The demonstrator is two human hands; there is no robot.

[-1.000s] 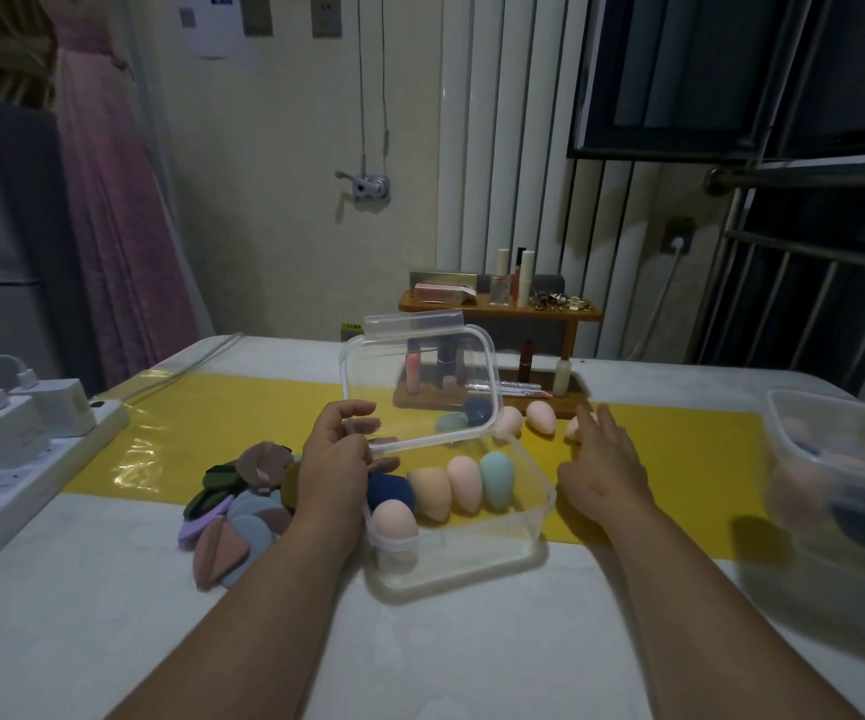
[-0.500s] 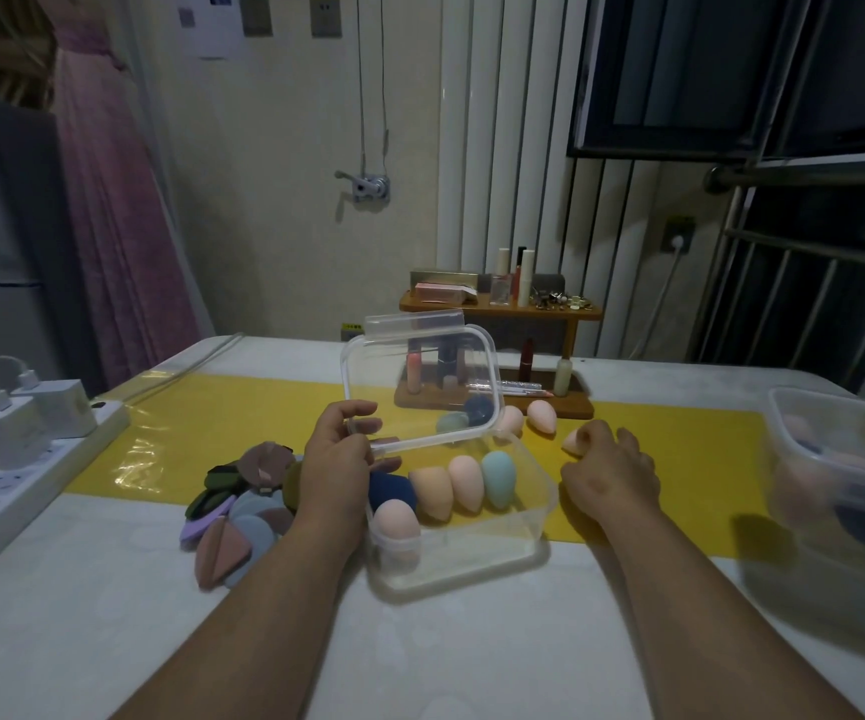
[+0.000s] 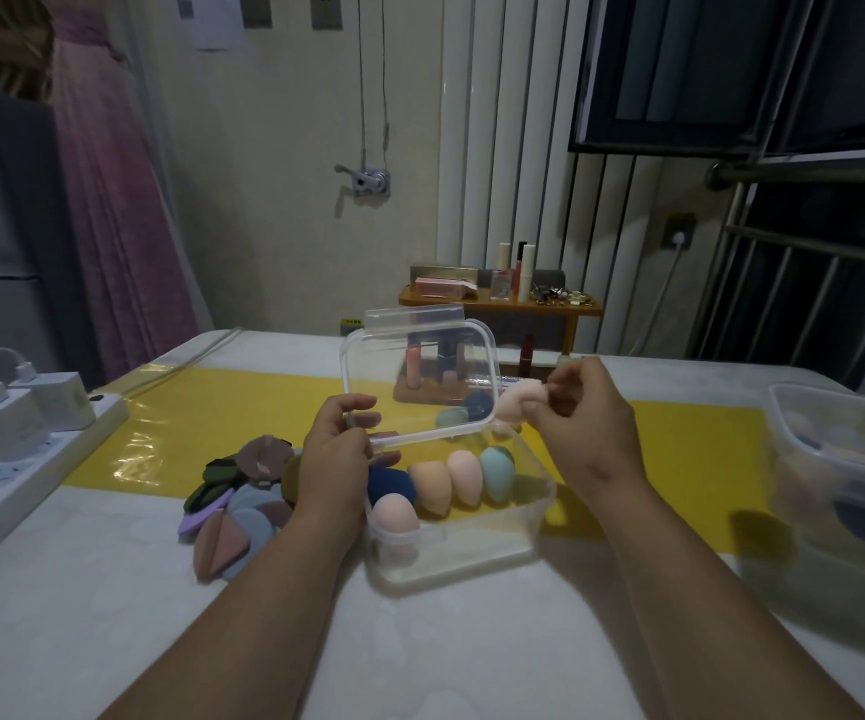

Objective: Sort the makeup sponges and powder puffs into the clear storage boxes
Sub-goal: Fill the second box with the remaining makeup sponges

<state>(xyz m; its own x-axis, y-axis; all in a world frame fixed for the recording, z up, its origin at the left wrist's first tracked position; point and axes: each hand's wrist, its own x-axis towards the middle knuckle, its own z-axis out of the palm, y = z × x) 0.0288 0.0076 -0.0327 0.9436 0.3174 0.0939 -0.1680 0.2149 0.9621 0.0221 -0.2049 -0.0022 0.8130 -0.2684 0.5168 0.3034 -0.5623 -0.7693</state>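
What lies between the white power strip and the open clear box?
A heap of powder puffs, partly behind the left hand, in the head view.

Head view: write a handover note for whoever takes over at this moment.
Left hand holds the lid of the clear box open. Right hand pinches a pale pink sponge over the box's far right corner.
Done: five sponges sit in the box.
Left: drop this sponge in; powder puffs lie piled on the table left of the box. A second box stands at right.

Dim, wide-angle view; right edge blurred.
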